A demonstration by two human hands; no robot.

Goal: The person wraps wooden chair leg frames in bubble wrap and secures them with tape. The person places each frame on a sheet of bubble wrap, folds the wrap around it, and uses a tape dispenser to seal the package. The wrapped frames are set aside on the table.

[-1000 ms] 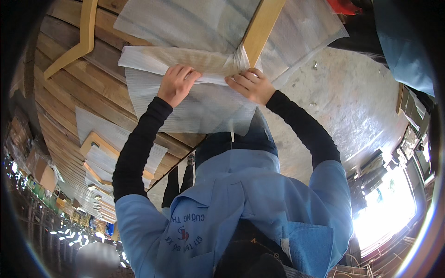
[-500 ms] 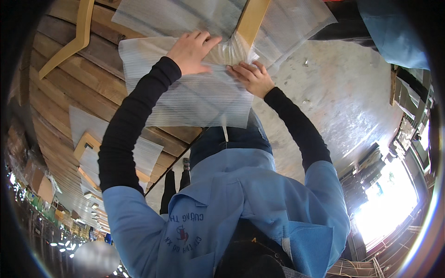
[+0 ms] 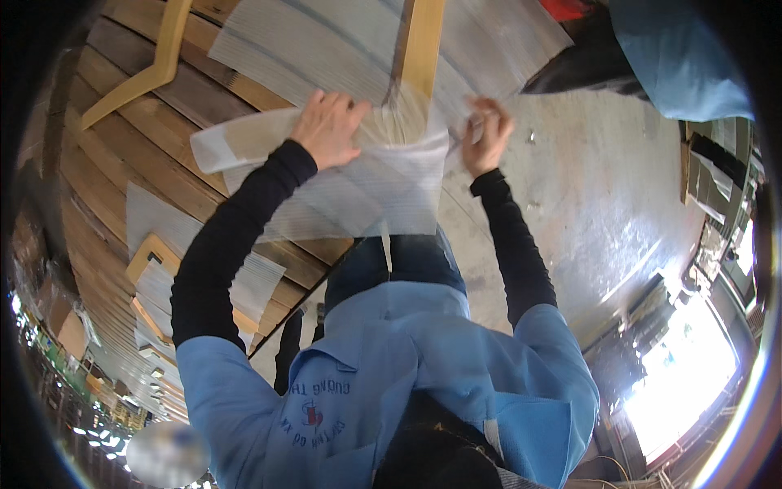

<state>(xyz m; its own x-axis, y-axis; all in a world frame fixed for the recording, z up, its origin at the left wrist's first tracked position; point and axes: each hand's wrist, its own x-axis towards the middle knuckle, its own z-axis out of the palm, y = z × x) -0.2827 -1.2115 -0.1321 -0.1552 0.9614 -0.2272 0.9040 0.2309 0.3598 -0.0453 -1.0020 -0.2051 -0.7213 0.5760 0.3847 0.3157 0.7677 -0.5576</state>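
"What's inside the foam wrap (image 3: 366, 191)?"
"One arm of the bent wooden piece (image 3: 421, 49), upper centre of the frame; its other arm shows bare."
"And the fingers?"
"Left hand (image 3: 330, 130): spread over the wrap. Right hand (image 3: 487, 134), right of centre: curled, blurred; I can't tell whether it grips anything."

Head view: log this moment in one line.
left hand: on white sheet | right hand: beside sheet, blurred, grip unclear | wooden bar: lower part covered, upper part bare
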